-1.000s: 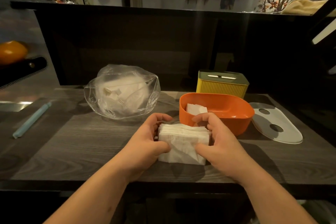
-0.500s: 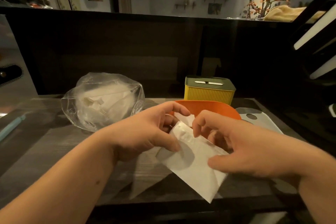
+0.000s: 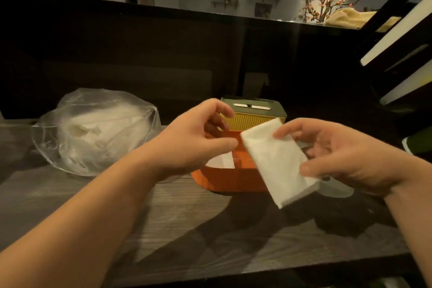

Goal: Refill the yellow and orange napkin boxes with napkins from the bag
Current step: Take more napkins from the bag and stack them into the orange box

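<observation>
My right hand (image 3: 346, 156) grips a white stack of napkins (image 3: 278, 161), tilted, in the air over the right half of the open orange box (image 3: 224, 180). A few white napkins (image 3: 222, 160) lie inside that box at its left end. My left hand (image 3: 194, 138) hovers over the box's left side with curled fingers and holds nothing; its thumb is close to the stack's upper corner. The yellow box (image 3: 257, 117) with its grey slotted lid stands shut right behind the orange one. A clear plastic bag (image 3: 93, 131) with more napkins sits to the left on the dark wooden counter (image 3: 187, 229).
The orange box's translucent lid (image 3: 336, 189) lies on the counter to the right, mostly behind my right hand. A dark raised wall (image 3: 140, 54) runs along the back of the counter. The counter's front edge (image 3: 257, 273) is close below my arms.
The stack rose from the counter and moved right, over the orange box. My left hand let go of it; only my right hand holds it now.
</observation>
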A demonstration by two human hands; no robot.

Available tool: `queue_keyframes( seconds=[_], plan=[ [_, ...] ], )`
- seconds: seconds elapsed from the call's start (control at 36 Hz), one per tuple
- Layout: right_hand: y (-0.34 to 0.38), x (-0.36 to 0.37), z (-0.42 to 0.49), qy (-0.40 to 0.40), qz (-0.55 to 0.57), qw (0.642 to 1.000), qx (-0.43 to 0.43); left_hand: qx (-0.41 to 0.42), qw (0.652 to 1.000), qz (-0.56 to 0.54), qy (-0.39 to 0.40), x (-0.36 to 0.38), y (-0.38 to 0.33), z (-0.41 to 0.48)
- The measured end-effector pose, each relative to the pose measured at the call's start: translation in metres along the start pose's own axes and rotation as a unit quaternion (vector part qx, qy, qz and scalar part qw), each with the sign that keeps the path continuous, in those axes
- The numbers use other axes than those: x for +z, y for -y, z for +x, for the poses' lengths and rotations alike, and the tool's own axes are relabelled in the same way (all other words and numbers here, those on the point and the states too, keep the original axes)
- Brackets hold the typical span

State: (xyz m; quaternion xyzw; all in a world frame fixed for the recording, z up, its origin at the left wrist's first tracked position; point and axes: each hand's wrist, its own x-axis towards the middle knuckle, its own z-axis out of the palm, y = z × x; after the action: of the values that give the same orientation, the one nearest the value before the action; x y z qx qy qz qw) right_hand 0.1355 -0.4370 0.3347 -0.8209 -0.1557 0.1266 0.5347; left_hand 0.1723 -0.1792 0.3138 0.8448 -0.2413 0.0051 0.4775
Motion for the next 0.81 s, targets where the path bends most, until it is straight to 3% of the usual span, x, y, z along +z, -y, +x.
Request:
queue_keyframes(
  seconds=[0.11, 0.22, 0.42, 0.58, 0.81],
  plan=[
    [-0.012, -0.011, 0.003, -0.086, 0.132, 0.987, -0.007, 0.059, 0.965, 0.254, 0.032, 0.002, 0.011, -0.013],
    [-0.012, -0.005, 0.012, -0.114, 0.140, 0.983, 0.008, 0.084, 0.916, 0.384, 0.082, 0.008, 0.017, -0.019],
    [-0.001, 0.015, 0.025, -0.104, 0.084, 0.990, 0.042, 0.110, 0.913, 0.377, 0.107, 0.004, 0.013, -0.043],
    [0.008, 0.031, 0.036, -0.046, 0.016, 0.996, 0.076, 0.105, 0.914, 0.352, 0.170, -0.006, 0.003, -0.055],
    [0.004, 0.038, 0.046, -0.027, -0.068, 0.990, 0.124, 0.090, 0.872, 0.431, 0.212, -0.002, 0.011, -0.037]
  ],
)
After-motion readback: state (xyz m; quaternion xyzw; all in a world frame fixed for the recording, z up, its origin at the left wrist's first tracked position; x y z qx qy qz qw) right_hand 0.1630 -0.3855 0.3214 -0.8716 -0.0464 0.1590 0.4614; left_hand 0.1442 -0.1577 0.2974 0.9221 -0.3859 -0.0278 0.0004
